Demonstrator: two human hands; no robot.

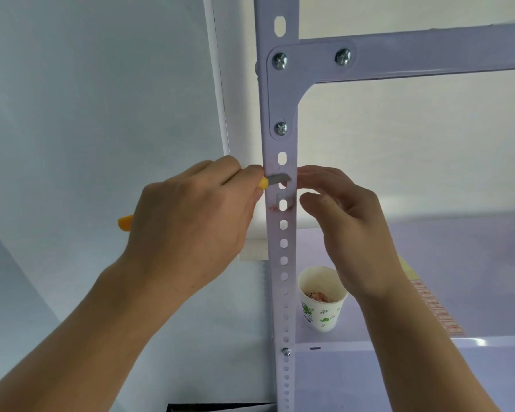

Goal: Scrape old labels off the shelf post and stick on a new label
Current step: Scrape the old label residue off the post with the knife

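Observation:
A white perforated shelf post (281,239) runs upright through the middle of the view. My left hand (191,215) grips a yellow-handled utility knife (263,182), whose grey blade lies flat across the post. Just under the blade sits a patch of old label residue (283,199), greyish with a reddish smear at its lower left. My right hand (345,221) hovers right of the post with fingers curled toward the blade tip; whether the fingertips pinch anything is hidden.
A paper cup (321,301) with green print holds scraped label bits and stands on the shelf board (428,367) right of the post. A strip of red-printed labels (437,307) lies on the shelf behind my right wrist. A bolted crossbeam (414,55) runs above.

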